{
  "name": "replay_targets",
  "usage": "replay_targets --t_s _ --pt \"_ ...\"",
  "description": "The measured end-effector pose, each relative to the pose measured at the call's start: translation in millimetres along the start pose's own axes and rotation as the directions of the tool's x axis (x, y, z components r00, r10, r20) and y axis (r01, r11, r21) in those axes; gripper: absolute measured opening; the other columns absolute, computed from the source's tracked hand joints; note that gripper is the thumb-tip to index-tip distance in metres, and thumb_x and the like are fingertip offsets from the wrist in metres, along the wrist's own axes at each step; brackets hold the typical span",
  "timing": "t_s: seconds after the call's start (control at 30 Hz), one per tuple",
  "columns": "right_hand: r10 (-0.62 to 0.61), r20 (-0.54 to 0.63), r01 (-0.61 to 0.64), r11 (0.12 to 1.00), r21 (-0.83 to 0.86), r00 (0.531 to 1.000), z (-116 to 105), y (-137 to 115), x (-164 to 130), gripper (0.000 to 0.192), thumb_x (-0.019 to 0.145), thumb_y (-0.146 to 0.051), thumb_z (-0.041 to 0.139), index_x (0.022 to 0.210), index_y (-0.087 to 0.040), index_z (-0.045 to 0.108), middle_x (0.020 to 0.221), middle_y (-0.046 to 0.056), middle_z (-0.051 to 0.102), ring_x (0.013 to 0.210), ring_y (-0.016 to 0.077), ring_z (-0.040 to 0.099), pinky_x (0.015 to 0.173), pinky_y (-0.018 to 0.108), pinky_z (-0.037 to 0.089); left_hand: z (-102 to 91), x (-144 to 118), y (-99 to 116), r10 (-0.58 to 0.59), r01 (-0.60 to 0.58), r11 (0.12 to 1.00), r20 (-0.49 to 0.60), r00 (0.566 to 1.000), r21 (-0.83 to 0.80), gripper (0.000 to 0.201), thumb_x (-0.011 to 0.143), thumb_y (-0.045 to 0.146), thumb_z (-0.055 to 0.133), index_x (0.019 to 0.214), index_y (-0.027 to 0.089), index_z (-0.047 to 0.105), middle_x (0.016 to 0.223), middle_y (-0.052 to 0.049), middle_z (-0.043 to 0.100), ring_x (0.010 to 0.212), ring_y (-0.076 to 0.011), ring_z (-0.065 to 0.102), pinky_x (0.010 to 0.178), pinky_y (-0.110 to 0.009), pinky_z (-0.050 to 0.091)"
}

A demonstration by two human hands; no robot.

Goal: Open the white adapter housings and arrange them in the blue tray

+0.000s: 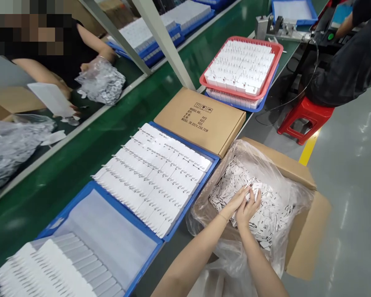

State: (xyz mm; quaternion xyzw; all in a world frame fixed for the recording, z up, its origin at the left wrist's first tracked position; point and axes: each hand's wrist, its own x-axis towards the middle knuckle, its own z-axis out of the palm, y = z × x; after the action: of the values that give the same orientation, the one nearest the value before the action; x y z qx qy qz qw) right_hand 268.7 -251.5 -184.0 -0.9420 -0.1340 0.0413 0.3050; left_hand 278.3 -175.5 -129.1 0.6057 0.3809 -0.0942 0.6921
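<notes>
Both my hands reach into a cardboard box [299, 173] lined with a clear plastic bag and filled with several small white flat parts [275, 210]. My left hand [233, 203] and my right hand [249, 208] lie side by side on the heap, fingers curled around a small bunch of the white parts. Left of the box, a blue tray [185, 208] holds neat rows of the same white parts. A second blue tray [89, 192] nearer me is partly filled at its near left end.
A flat closed carton [200, 119] lies beyond the blue tray. A red tray [275, 57] of white parts sits on a blue one farther back. Across the green belt [89, 144] a person handles a bag of parts. Another person sits on a red stool [303, 117] at right.
</notes>
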Motion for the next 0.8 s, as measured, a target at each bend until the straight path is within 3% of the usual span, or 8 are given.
replay_targets --t_s 0.13,0.23,0.4,0.47,0.57,0.63,0.7,0.8 --pt "-0.09 -0.037 0.089 0.996 -0.014 0.995 -16 -14 6 0.06 0.099 -0.039 0.014 0.138 -0.013 0.051 0.154 0.022 0.03 0.144 0.0343 0.029 0.112 0.056 0.027 -3.7 -20 19 0.068 -0.071 0.992 -0.024 0.997 -0.107 0.045 0.104 0.039 0.033 0.137 0.019 0.055 0.149 -0.009 0.052 0.138 -0.0226 0.048 0.117 -0.036 0.037" --pt "-0.166 -0.06 0.165 0.986 -0.019 0.984 -31 -29 7 0.059 0.099 -0.037 0.015 0.141 -0.014 0.049 0.154 0.023 0.029 0.144 0.0359 0.028 0.11 0.058 0.027 -8.7 -36 31 0.139 -0.147 0.974 -0.058 0.989 -0.172 0.046 0.103 0.039 0.034 0.138 0.019 0.055 0.15 -0.007 0.053 0.141 -0.0228 0.045 0.119 -0.034 0.034" --pt "-0.329 -0.136 0.333 0.943 0.008 0.934 -57 -71 2 0.059 0.099 -0.037 0.016 0.14 -0.012 0.049 0.154 0.025 0.029 0.143 0.0364 0.03 0.111 0.058 0.026 -28.5 -66 53 0.285 -0.329 0.908 -0.193 0.939 -0.261 0.045 0.099 0.047 0.049 0.133 0.019 0.057 0.147 -0.012 0.053 0.136 -0.0276 0.049 0.117 -0.055 0.032" --pt "-0.418 -0.17 0.43 0.902 0.034 0.892 -63 -93 -2 0.058 0.099 -0.038 0.018 0.138 -0.011 0.051 0.153 0.026 0.031 0.143 0.0372 0.031 0.112 0.058 0.025 -45.6 -83 62 0.341 -0.41 0.864 -0.261 0.903 -0.292 0.042 0.099 0.044 0.049 0.129 0.017 0.06 0.142 -0.012 0.058 0.133 -0.0269 0.053 0.117 -0.053 0.034" --pt "-0.568 -0.224 0.598 0.795 0.099 0.792 -64 -139 -13 0.054 0.099 -0.04 0.022 0.137 -0.012 0.051 0.151 0.027 0.032 0.143 0.0384 0.032 0.111 0.06 0.026 -84.9 -120 68 0.432 -0.559 0.764 -0.387 0.815 -0.323 0.038 0.1 0.039 0.046 0.124 0.017 0.066 0.14 -0.008 0.062 0.133 -0.0238 0.053 0.121 -0.039 0.032" --pt "-0.662 -0.274 0.711 0.684 0.162 0.698 -59 -177 -32 0.052 0.099 -0.04 0.025 0.137 -0.015 0.048 0.152 0.026 0.03 0.143 0.0389 0.031 0.11 0.062 0.027 -117.8 -154 65 0.473 -0.656 0.682 -0.489 0.733 -0.325 0.038 0.098 0.04 0.049 0.125 0.018 0.066 0.14 -0.007 0.062 0.134 -0.0239 0.053 0.12 -0.037 0.033" --pt "-0.739 -0.327 0.808 0.537 0.241 0.589 -52 -219 -64 0.049 0.098 -0.04 0.028 0.137 -0.017 0.046 0.153 0.023 0.028 0.143 0.0379 0.03 0.109 0.063 0.027 -152.9 -197 53 0.476 -0.737 0.598 -0.6 0.643 -0.315 0.04 0.097 0.041 0.051 0.126 0.018 0.065 0.142 -0.006 0.061 0.135 -0.0246 0.053 0.12 -0.038 0.035" --pt "-0.821 -0.384 0.885 0.285 0.367 0.424 -38 -281 -137 0.044 0.098 -0.038 0.031 0.136 -0.02 0.046 0.154 0.02 0.028 0.143 0.0367 0.031 0.11 0.065 0.025 -206.9 -273 20 0.416 -0.833 0.48 -0.765 0.492 -0.274 0.038 0.097 0.038 0.051 0.127 0.017 0.064 0.144 -0.009 0.059 0.137 -0.0257 0.051 0.119 -0.04 0.035"
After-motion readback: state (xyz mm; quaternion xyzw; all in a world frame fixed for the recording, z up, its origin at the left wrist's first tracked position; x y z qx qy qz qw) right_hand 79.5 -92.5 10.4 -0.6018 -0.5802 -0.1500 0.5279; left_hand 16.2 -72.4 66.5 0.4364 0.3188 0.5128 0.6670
